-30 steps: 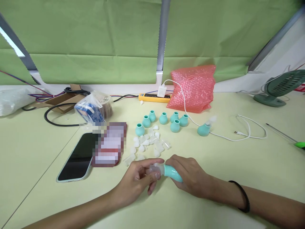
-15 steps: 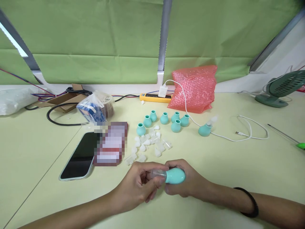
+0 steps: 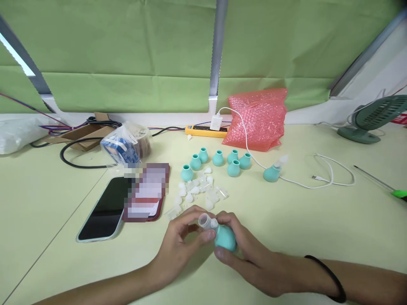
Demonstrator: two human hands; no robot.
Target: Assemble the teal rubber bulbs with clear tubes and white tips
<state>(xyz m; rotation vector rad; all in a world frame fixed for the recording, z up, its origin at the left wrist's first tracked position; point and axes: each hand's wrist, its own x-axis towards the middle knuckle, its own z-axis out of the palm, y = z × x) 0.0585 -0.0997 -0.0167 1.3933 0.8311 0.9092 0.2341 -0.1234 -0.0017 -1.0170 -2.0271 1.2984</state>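
Observation:
Near the table's front, my right hand (image 3: 251,254) wraps round a teal rubber bulb (image 3: 225,238). A clear plastic tube (image 3: 206,221) with a small white piece beside it sits at the bulb's neck, its open end facing up and left. My left hand (image 3: 184,237) pinches the tube between thumb and fingers; the fingers behind it are partly hidden. Just beyond my hands lies a loose pile of clear tubes and white tips (image 3: 195,189). Several teal bulbs (image 3: 218,158) stand upright behind the pile with open necks. Another bulb (image 3: 272,173), tilted, has a clear piece in its neck.
Two phones, one black-screened (image 3: 103,209) and one red-edged (image 3: 148,192), lie to the left. Behind are a bagged tape bundle (image 3: 127,144), a yellow power strip (image 3: 203,131) and a pink bubble-wrap bag (image 3: 256,120). A white cable (image 3: 305,186), screwdriver (image 3: 375,178) and green fan (image 3: 362,133) are on the right.
The bulb has turned from lying sideways to tilting up towards me, so the tube's open end now shows. My right hand has moved lower round the bulb.

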